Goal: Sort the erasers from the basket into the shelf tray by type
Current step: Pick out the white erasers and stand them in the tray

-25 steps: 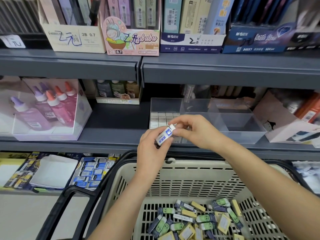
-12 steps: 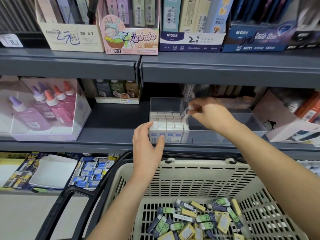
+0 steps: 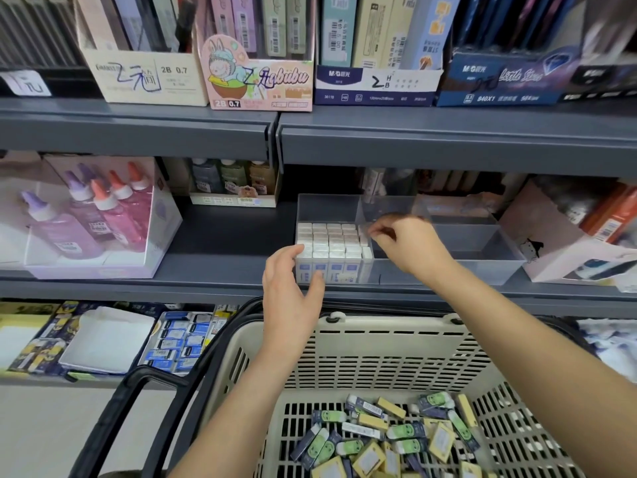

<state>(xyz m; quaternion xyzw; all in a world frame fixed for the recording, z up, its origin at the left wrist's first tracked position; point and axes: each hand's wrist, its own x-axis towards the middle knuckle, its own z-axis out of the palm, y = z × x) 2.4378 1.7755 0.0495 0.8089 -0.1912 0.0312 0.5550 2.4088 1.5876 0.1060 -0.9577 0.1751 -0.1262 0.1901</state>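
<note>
Reaching over the clear shelf tray [image 3: 482, 270], the right hand [image 3: 410, 246] pinches its fingers [image 3: 377, 232] together at the right edge of the packed white-and-blue erasers [image 3: 331, 241] in the leftmost compartment; blur hides whether an eraser is between them. The left hand [image 3: 293, 298] hangs empty, fingers loosely spread, touching the tray's front left corner. Mixed green, yellow and dark loose erasers [image 3: 386, 439] lie in the beige basket [image 3: 379, 353] below.

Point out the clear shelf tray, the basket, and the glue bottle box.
clear shelf tray [image 3: 482, 270]: head view, bare front wall of the right compartment.
basket [image 3: 396, 346]: head view, slotted far wall.
glue bottle box [image 3: 165, 229]: head view, right side panel.
</note>
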